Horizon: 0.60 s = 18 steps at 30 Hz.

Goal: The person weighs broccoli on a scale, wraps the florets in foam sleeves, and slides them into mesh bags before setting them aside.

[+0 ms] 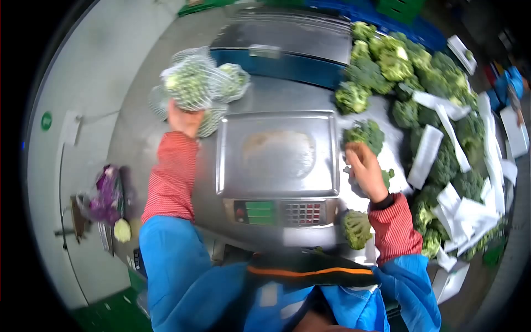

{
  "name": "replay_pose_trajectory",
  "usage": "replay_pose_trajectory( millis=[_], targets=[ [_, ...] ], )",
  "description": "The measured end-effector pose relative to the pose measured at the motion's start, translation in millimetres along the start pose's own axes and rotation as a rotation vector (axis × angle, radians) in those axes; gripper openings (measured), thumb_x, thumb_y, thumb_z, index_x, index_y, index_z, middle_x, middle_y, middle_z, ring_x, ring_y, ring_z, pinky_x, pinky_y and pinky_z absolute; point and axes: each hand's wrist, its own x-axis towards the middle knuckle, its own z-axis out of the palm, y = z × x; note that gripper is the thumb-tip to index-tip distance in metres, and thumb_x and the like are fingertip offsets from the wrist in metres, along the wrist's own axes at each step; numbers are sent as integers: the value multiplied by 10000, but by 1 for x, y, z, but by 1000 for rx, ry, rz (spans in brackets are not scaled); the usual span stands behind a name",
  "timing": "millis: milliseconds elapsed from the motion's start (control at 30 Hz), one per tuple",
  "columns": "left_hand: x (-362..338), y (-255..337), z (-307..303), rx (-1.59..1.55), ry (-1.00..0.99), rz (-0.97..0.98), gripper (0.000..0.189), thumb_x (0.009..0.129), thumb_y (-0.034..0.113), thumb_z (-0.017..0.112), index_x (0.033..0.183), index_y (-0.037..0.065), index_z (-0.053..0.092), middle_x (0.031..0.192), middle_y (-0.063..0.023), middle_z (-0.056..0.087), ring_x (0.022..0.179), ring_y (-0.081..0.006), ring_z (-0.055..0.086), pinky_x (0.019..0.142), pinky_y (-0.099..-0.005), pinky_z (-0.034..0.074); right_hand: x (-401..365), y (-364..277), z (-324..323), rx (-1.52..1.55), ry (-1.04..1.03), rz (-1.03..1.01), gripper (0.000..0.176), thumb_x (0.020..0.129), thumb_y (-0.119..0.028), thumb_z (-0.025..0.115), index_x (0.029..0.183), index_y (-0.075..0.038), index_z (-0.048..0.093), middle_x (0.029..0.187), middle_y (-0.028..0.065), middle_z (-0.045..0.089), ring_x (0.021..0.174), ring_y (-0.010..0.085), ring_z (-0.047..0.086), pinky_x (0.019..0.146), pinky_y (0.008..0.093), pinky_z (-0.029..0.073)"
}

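Hands work either side of my scale [278, 152].
Left of it, my left hand [185, 119] touches netted heads [191, 86], grip unclear; right of it, my right hand [365, 169], partly open, reaches a loose broccoli head [366, 133].

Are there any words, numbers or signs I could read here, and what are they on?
I can't read any text for certain.
Scale keypad: marks on the keys, too small and blurred to read.
Scale's green display: no digits clear enough to read.
Round green sign on the pale wall: too blurred to read.
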Motion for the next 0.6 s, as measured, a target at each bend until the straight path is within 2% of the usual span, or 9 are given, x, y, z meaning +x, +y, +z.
replay_pose_trajectory(
  millis=[67,133,167,267,300,467,533,567,600],
  targets=[
    [-32,-3,61,-12,394,-76,552,977,431,385,1396,73,353,1361,-190,451,1206,-320,505,998,-484,429,10,6,-22,-680,292,-146,521,837,-335,677,1230,-45,496,809,129,606,675,250,605,580,367,487],
    [-39,-24,60,91,260,-153,573,961,466,424,1374,70,394,1307,-186,504,1137,-296,549,969,-446,454,23,15,-39,-1063,457,-240,742,740,-390,752,1328,-85,419,878,206,585,729,333,614,602,400,497],
    [-44,-32,57,140,197,-183,583,953,483,443,1362,69,414,1279,-183,531,1103,-284,572,954,-428,467,29,19,-43,-1119,380,-107,904,661,-436,799,1383,-102,369,928,240,562,767,355,617,610,396,508],
    [-60,-69,44,111,-345,-363,578,960,485,434,1366,74,404,1241,-159,560,1032,-242,590,898,-400,486,45,51,-34,-1276,328,8,1095,569,-487,835,1447,-128,288,917,234,528,747,334,623,583,375,516],
    [-70,-79,46,178,-366,-400,571,962,479,431,1363,72,406,1224,-150,568,1023,-232,590,886,-391,487,52,63,-34,-1209,369,3,1057,596,-409,817,1460,-164,261,933,246,523,753,358,619,617,387,528],
    [-142,-123,80,427,-499,-540,551,972,465,416,1352,66,407,1155,-107,590,987,-198,579,840,-349,484,53,69,-68,-791,420,0,915,619,-308,737,1429,-208,325,1001,305,531,805,409,618,692,425,529],
    [-161,-134,88,426,-588,-560,537,973,440,432,1356,66,400,1146,-108,589,1004,-203,572,858,-357,480,58,105,-97,-582,396,-108,911,639,-286,747,1435,-169,318,999,274,563,776,357,635,687,392,531],
    [-167,-138,93,427,-633,-571,530,973,427,440,1358,65,396,1142,-108,588,1012,-206,568,867,-361,477,44,80,-103,-146,245,109,876,691,-248,741,1441,-123,306,979,207,591,783,255,635,665,333,527],
    [-172,-144,98,453,-653,-571,544,966,414,464,1382,79,364,1167,-115,573,1034,-213,562,884,-361,470,30,58,-106,46,169,208,842,742,-216,719,1454,-101,286,961,137,596,799,179,616,653,285,519]
  ],
)
